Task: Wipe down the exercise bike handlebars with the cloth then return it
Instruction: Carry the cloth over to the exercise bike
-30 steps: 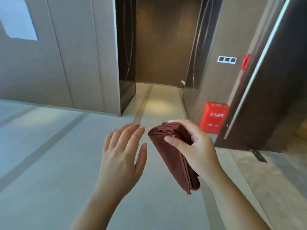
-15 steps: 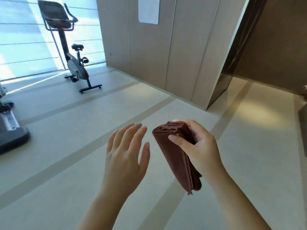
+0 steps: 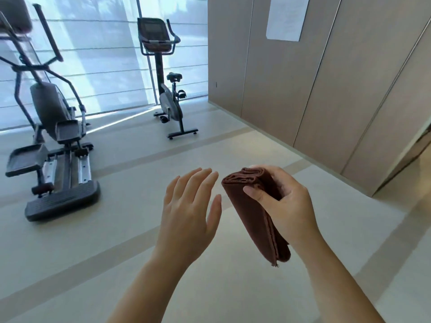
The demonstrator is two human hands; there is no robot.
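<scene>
A folded reddish-brown cloth (image 3: 250,210) hangs from my right hand (image 3: 285,203), which grips its top fold at chest height. My left hand (image 3: 190,210) floats just left of the cloth, fingers spread, holding nothing and a small gap away from it. The exercise bike (image 3: 166,89) stands several steps ahead by the window, upright, with its dark handlebars (image 3: 171,40) curving around a console at the top. Neither hand is near the bike.
An elliptical trainer (image 3: 51,141) occupies the floor at the left, its rear foot reaching toward me. A beige panelled wall (image 3: 326,78) runs along the right, with a doorway opening at the far right edge. Pale floor with darker stripes lies between me and the bike.
The view has swung left from the corridor to the gym area, bringing the bike and the elliptical trainer into sight. Both hands keep the same pose, cloth still in the right.
</scene>
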